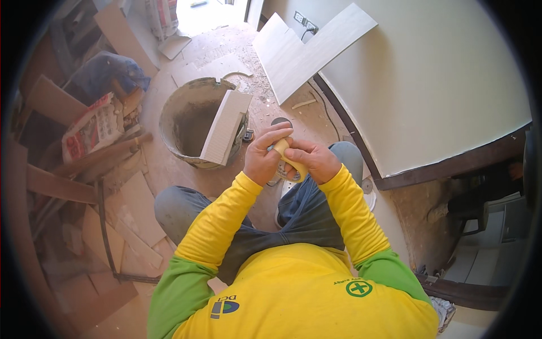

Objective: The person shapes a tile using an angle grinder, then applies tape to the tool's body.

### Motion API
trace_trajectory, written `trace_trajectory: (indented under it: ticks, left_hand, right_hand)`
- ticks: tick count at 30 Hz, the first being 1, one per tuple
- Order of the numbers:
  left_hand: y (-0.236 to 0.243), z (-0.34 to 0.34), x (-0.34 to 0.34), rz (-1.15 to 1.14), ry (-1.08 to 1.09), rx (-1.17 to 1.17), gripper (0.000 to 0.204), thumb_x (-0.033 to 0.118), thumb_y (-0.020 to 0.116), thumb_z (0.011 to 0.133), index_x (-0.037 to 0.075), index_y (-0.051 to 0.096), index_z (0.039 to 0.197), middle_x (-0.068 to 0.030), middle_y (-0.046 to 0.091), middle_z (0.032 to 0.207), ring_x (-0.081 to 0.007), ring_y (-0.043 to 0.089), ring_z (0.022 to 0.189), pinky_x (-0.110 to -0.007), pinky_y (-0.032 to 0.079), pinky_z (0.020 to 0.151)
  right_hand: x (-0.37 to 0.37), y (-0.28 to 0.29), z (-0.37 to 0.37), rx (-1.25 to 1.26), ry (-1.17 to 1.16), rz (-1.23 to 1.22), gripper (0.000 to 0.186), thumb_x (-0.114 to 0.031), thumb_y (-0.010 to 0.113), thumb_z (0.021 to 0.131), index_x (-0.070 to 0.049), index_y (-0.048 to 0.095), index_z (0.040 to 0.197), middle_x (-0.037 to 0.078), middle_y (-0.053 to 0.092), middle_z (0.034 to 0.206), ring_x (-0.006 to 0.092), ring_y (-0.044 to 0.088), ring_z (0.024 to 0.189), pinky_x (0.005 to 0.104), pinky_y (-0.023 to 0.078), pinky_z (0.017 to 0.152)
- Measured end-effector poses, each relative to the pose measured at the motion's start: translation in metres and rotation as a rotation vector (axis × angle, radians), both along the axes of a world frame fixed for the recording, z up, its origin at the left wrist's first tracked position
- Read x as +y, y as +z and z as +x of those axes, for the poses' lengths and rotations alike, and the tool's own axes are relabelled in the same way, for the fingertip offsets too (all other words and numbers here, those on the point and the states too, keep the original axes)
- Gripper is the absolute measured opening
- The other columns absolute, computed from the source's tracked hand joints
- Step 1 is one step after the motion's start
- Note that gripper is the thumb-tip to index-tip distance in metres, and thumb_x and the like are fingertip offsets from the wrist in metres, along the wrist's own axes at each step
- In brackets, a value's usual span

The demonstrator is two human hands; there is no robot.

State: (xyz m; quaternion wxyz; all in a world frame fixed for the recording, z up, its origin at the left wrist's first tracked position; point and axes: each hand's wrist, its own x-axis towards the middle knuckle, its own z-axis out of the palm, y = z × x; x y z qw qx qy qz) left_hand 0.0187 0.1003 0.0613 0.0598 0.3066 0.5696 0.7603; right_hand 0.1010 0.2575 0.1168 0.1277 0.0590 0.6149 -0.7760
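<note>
A roll of yellowish masking tape (pixel 301 174) is held in front of my knees, between both hands. My left hand (pixel 262 156) is closed at the roll's upper left, its fingers bent over toward the right. From the other side my right hand (pixel 323 163) grips the roll, thumb and fingers pressed on its edge. The fingers cover part of the roll. Just beyond the hands a dark round object (pixel 281 121) shows, partly hidden. A ribbed tile strip (pixel 227 129) rests across the rim of a mortar-stained bucket (pixel 169 133) to the left.
A pale L-shaped cut tile (pixel 316 51) leans by the wall socket (pixel 305 21), with a cable (pixel 327 110) along the floor. On the left lie wooden boards (pixel 62 183), a torn red-and-white sack (pixel 96 127) and tile offcuts (pixel 138 203). Dark trim (pixel 451 158) edges the right wall.
</note>
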Motion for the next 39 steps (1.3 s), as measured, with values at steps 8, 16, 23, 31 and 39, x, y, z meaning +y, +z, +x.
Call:
trace_trajectory:
  ticks: [8, 16, 23, 31, 39]
  left_hand:
    - [0.003, 0.004, -0.002, 0.138, -0.074, -0.170, 0.034, -0.008, 0.058, 0.090, 0.006, 0.075, 0.116, -0.0103, 0.060, 0.138, -0.0195, 0.059, 0.122, -0.030, 0.049, 0.101]
    - [-0.015, 0.002, 0.000, 0.280, -0.026, -0.358, 0.031, -0.006, 0.057, 0.087, 0.004, 0.077, 0.108, -0.0136, 0.057, 0.143, -0.0242, 0.054, 0.130, -0.035, 0.044, 0.109]
    - [-0.020, -0.005, 0.000, 0.335, -0.001, -0.536, 0.025, -0.007, 0.048, 0.084, 0.002, 0.071, 0.084, -0.0159, 0.059, 0.142, -0.0267, 0.054, 0.130, -0.039, 0.039, 0.114]
    - [-0.039, -0.020, -0.001, 0.430, 0.070, -0.724, 0.023, -0.010, 0.043, 0.084, 0.005, 0.059, 0.076, -0.0221, 0.065, 0.128, -0.0271, 0.061, 0.113, -0.036, 0.049, 0.102]
    - [-0.017, -0.042, -0.012, 0.417, 0.150, -0.805, 0.022, -0.010, 0.042, 0.076, 0.003, 0.058, 0.074, -0.0180, 0.071, 0.102, -0.0257, 0.065, 0.087, -0.036, 0.057, 0.082]
  right_hand:
    - [0.001, 0.014, -0.012, 0.019, 0.136, 0.033, 0.033, -0.018, 0.069, 0.099, 0.002, 0.065, 0.125, 0.005, 0.068, 0.089, 0.0134, 0.066, 0.074, 0.0264, 0.054, 0.066]
    - [-0.007, -0.001, -0.026, 0.046, 0.107, 0.551, 0.039, -0.020, 0.073, 0.091, -0.002, 0.069, 0.125, 0.006, 0.071, 0.077, 0.0094, 0.063, 0.067, 0.0267, 0.050, 0.062]
    - [-0.026, 0.010, -0.032, 0.227, 0.092, 0.830, 0.034, -0.027, 0.069, 0.090, -0.012, 0.074, 0.119, 0.015, 0.074, 0.083, 0.0266, 0.070, 0.072, 0.0353, 0.053, 0.069]
    - [-0.064, -0.004, -0.047, 0.509, -0.045, 1.428, 0.023, -0.030, 0.058, 0.092, -0.014, 0.075, 0.097, 0.012, 0.073, 0.083, 0.0344, 0.070, 0.079, 0.0456, 0.055, 0.071]
    - [-0.082, 0.006, -0.070, 0.567, 0.045, 1.626, 0.022, -0.022, 0.056, 0.093, -0.013, 0.073, 0.103, 0.013, 0.073, 0.083, 0.0317, 0.071, 0.077, 0.0434, 0.056, 0.069]
